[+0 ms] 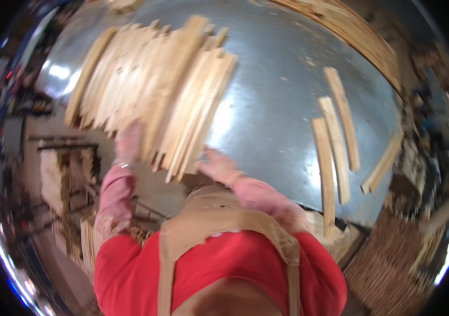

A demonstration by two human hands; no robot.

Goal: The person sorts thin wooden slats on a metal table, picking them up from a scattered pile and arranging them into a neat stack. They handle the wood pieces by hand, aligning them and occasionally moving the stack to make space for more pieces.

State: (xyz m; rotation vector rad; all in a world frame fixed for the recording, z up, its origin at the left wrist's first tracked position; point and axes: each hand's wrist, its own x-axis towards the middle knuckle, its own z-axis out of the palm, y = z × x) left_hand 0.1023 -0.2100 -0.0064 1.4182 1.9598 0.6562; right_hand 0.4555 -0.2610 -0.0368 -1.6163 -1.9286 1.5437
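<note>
A wide row of pale wooden strips [129, 73] lies side by side on a grey metal table [272, 95], their ends uneven. One broader, yellower board [174, 73] rests lengthwise on top of them. My left hand [129, 141] is at the near ends of the strips, left of that board, its blurred fingers stretched forward against the wood. At the row's near right corner, my right hand [218, 166] touches the outermost strips with fingers apart. Wood partly hides the fingertips of both hands.
Several loose wooden strips [335, 147] lie apart on the right of the table. A long stack of wood [361, 31] runs along the far right edge. At the lower left stands a rack with wood [56, 179]. A brown bundled pile [393, 263] sits lower right.
</note>
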